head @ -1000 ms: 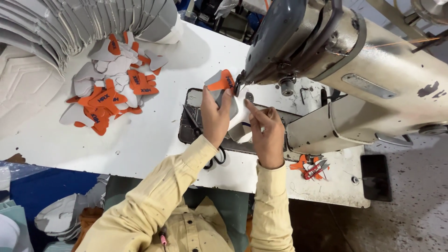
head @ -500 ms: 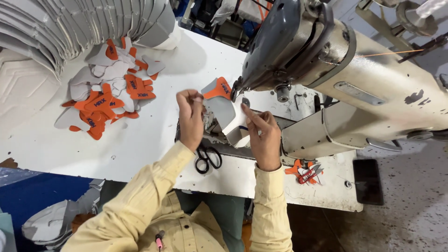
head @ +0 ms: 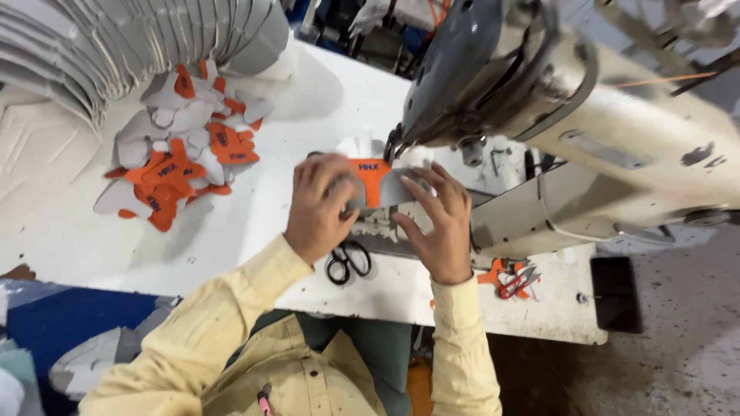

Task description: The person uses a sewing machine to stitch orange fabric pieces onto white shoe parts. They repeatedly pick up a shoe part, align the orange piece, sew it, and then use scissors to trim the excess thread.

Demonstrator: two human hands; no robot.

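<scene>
Grey-and-orange cut piece (head: 379, 185): it lies flat on the bed of the sewing machine (head: 555, 115), directly under the needle area at the head's lower end, with its orange tab pointing away from the person. Its long axis runs left to right, spanning the gap between both hands.

Tabletop (head: 231, 231): white; carries the machine and a loose pile of matching grey and orange pieces (head: 181, 162) well apart to the left.

Left hand (head: 320, 204): rests on the piece's left end, fingers spread and pressed down flat, pinching nothing.

Right hand (head: 439, 219): covers the right end, fingers likewise splayed, tips on the piece. Both hands are about equally near.

Black scissors (head: 348, 260): lie on the tabletop just below the left hand, untouched.

Red thread snips (head: 515, 282): lie near the right wrist.
</scene>
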